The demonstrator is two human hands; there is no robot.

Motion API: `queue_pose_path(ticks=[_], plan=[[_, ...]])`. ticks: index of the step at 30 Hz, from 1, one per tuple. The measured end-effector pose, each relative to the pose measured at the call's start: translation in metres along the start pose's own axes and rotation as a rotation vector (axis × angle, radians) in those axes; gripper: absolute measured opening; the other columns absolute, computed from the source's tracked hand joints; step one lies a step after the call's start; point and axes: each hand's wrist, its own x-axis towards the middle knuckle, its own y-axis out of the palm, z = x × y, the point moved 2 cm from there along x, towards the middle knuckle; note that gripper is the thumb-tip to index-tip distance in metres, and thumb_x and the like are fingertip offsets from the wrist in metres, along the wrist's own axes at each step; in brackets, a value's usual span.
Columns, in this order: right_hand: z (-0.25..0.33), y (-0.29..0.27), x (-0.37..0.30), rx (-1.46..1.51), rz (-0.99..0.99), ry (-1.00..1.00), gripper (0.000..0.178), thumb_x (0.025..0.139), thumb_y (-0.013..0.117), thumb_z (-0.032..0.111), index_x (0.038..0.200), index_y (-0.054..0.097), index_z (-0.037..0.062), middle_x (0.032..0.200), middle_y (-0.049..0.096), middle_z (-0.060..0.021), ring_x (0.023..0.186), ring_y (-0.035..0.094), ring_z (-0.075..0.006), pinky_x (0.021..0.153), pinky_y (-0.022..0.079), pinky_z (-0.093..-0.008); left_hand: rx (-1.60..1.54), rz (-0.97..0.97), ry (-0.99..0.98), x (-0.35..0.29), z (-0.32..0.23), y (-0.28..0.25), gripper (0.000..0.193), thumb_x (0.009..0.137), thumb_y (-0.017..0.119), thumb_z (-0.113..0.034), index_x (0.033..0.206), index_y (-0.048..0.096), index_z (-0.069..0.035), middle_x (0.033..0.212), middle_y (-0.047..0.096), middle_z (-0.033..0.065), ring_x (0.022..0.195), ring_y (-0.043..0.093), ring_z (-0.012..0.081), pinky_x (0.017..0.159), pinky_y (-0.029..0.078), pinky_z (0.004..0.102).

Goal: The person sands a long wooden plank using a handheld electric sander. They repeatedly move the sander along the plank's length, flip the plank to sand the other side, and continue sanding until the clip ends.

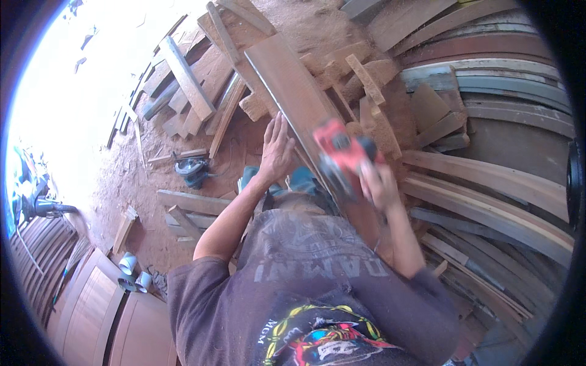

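A long brown wooden plank (293, 85) runs from the far middle back toward my body, tilted a little to the left. My right hand (379, 186) is wrapped round the rear handle of a red electric planer (342, 146), which sits on the plank's near part. Motion blurs both the tool and that hand. At the plank's left edge is my left hand (276, 147), its fingers stretched out and holding nothing. The fingertips are close to the edge; whether they touch it I cannot tell. My torso and the planer hide the plank's near end.
Sawdust and wood offcuts (186, 79) cover the ground at the far left. A dark teal power tool (192, 171) lies left of my left arm. Stacked boards (488, 177) line the right side. Wooden panels (91, 305) and white cups (127, 263) are at the lower left.
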Motion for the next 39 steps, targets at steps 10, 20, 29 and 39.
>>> queue_pose_path(ticks=[10, 20, 29, 39], plan=[[0.006, 0.013, 0.001, -0.014, -0.070, 0.025, 0.055, 0.109, 0.052, 0.045, 0.069, 0.057, 0.0081, 0.057, 0.051, 0.0043, 0.052, 0.049, -0.0081, 0.049, 0.035, -0.0294, -0.061, -0.001, 0.017, -0.002, 0.002, 0.004, 0.072, 0.102, 0.052, -0.012, 0.168, 0.026, -0.001, 0.176, 0.021, 0.0224, 0.162, 0.019, 0.0431, 0.132, 0.018, 0.0482], [0.173, 0.042, 0.242, 0.089, 0.128, -0.165, 0.048, 0.107, 0.051, 0.049, 0.112, 0.082, 0.0134, 0.066, 0.056, 0.0009, 0.052, 0.051, -0.0114, 0.048, 0.045, -0.0330, -0.222, 0.026, 0.028, 0.005, -0.004, -0.005, 0.074, 0.103, 0.058, -0.006, 0.170, 0.027, -0.007, 0.178, 0.020, 0.0177, 0.164, 0.019, 0.0332, 0.131, 0.022, 0.0443], [0.026, 0.007, 0.003, 0.016, -0.024, -0.262, 0.064, 0.101, 0.058, 0.060, 0.065, 0.061, 0.0068, 0.056, 0.054, -0.0007, 0.051, 0.052, -0.0111, 0.049, 0.040, -0.0301, -0.591, -0.037, -0.316, -0.081, 0.006, 0.014, 0.060, 0.103, 0.062, -0.007, 0.161, 0.046, -0.007, 0.153, 0.058, 0.0148, 0.136, 0.059, 0.0244, 0.113, 0.048, 0.0367], [-0.205, -0.057, -0.306, 0.364, -0.276, 0.270, 0.051, 0.108, 0.059, 0.050, 0.089, 0.066, 0.0035, 0.066, 0.053, 0.0032, 0.056, 0.048, -0.0053, 0.050, 0.036, -0.0250, -0.712, 0.821, -0.642, -0.232, -0.127, 0.161, 0.060, 0.107, 0.061, -0.048, 0.145, 0.061, -0.002, 0.141, 0.066, 0.0136, 0.131, 0.061, 0.0259, 0.113, 0.047, 0.0413]])
